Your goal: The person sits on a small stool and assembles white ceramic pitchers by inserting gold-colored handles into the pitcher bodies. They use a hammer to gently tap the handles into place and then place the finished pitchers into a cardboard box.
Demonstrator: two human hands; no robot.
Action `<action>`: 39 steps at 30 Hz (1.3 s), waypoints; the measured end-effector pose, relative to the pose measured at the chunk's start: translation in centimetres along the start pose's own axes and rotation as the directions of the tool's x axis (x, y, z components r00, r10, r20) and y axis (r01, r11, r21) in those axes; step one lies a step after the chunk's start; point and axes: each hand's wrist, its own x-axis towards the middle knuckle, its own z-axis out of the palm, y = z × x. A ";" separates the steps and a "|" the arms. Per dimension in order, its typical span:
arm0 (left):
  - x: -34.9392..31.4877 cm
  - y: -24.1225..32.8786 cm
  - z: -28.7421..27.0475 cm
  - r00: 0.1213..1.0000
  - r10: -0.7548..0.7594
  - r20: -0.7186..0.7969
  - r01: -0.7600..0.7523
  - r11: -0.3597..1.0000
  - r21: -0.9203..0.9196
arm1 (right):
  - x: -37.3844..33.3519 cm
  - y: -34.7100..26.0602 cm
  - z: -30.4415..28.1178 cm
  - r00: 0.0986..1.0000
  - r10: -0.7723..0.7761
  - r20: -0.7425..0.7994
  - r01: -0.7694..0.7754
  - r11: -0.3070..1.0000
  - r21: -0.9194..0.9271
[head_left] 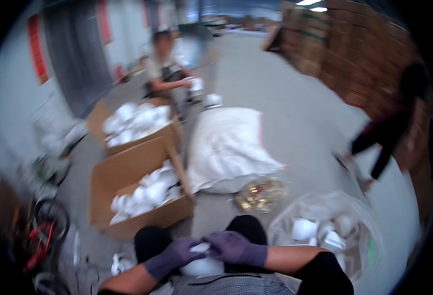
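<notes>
Both of my hands wear purple gloves and meet over my lap. Between them is a smooth white rounded piece [202, 267], whose exact kind I cannot make out. My left hand [179, 252] is closed at its upper left side. My right hand [230, 247] is bent over its top right, with the fingers of both hands nearly touching. The gloves cover part of the piece. Just right of my knees, a clear plastic bag [373, 231] holds several similar white pieces.
Ahead to the left are a carton [103, 199] and another carton [97, 120], both with white pieces. A white woven sack [228, 142] and a bag of gold-coloured parts [260, 195] lie ahead. A seated co-worker [160, 73] handles a white piece; another person [391, 123] walks at right.
</notes>
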 end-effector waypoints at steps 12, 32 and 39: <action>-1.1 1.5 -3.0 0.991 -0.006 -0.135 -0.055 0.896 -0.440 | -1.1 0.0 -2.3 0.933 0.290 0.213 -0.311 0.948 0.072; -1.6 6.9 -2.6 0.949 0.314 -0.040 -0.308 0.886 -0.346 | -3.3 -1.0 -10.2 0.488 0.158 0.858 -0.810 0.448 0.378; -2.8 7.7 0.7 0.987 0.033 -0.156 -0.095 0.907 -0.409 | -7.8 -1.5 -2.8 0.901 0.433 0.025 -0.420 0.857 0.300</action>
